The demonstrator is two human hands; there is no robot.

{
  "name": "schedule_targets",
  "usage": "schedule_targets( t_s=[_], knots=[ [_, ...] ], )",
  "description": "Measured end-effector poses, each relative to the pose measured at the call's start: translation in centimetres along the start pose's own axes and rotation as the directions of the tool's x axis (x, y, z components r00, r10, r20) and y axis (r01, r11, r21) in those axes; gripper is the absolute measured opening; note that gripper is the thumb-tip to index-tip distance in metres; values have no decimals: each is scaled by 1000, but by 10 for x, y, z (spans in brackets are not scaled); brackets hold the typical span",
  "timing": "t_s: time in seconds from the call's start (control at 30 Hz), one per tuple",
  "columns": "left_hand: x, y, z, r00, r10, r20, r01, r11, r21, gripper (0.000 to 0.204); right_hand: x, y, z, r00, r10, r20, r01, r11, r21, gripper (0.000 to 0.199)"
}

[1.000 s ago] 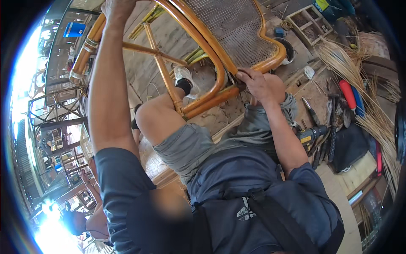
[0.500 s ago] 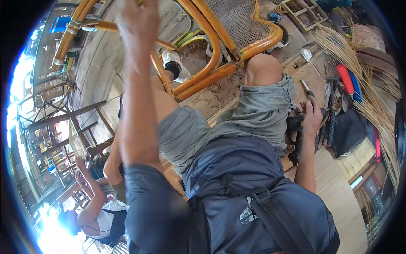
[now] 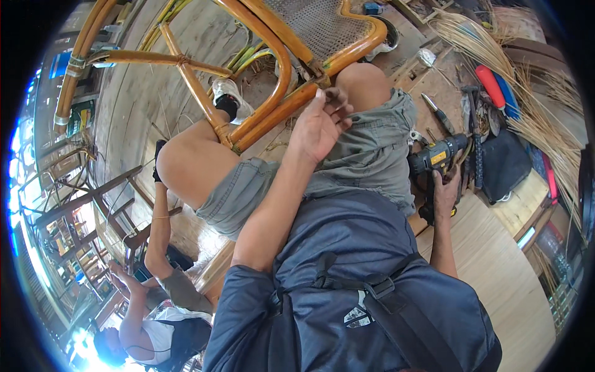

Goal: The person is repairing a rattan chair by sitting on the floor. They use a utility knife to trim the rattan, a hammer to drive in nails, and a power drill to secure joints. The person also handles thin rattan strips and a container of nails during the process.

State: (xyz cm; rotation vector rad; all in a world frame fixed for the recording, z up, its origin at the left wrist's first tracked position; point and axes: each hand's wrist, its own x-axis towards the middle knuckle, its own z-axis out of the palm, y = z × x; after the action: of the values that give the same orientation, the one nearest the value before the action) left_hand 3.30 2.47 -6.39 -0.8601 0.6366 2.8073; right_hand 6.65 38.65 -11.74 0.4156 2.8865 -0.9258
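Observation:
A rattan chair frame (image 3: 276,118) with orange-brown poles and a woven mesh panel (image 3: 310,28) stands before my knees. My left hand (image 3: 319,127) is just beside a corner joint of the frame, palm turned up, fingers loosely curved and apart, with nothing visible in them. On my right, my right hand (image 3: 446,191) is closed round the handle of a yellow-and-black cordless drill (image 3: 439,156), which lies beside my thigh. Just beyond the drill, a knife (image 3: 437,114) with a dark handle rests on the bench among other tools.
A red-handled tool (image 3: 490,87), a black pouch (image 3: 505,164) and a bundle of loose cane strips (image 3: 471,46) lie at the right. A pale board (image 3: 496,260) is at my right side. Another person (image 3: 164,335) sits at the lower left, near wooden frames.
My left hand has come down from the far upper left to the chair's corner joint. My right hand has let go of the knife and taken hold of the cordless drill.

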Motion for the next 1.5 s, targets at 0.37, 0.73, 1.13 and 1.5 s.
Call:
schedule_targets(
  t_s=[0.37,0.73,1.13,1.5],
  knots=[
    [-6,-27,-15,982,-56,178,105,954,-280,48,-8,-33,-16,975,144,167,-105,968,-227,82],
    [-70,-47,68,724,-502,473,335,856,395,83,-65,-99,-106,860,-447,244,434,894,110,38],
    [-126,-29,79,928,-355,116,367,924,-107,71,-76,-220,-82,664,-273,696,79,951,298,49],
    [-110,-29,65,922,-372,109,382,920,-89,67,-69,-223,-73,615,-191,765,-19,966,257,60]
  ],
)
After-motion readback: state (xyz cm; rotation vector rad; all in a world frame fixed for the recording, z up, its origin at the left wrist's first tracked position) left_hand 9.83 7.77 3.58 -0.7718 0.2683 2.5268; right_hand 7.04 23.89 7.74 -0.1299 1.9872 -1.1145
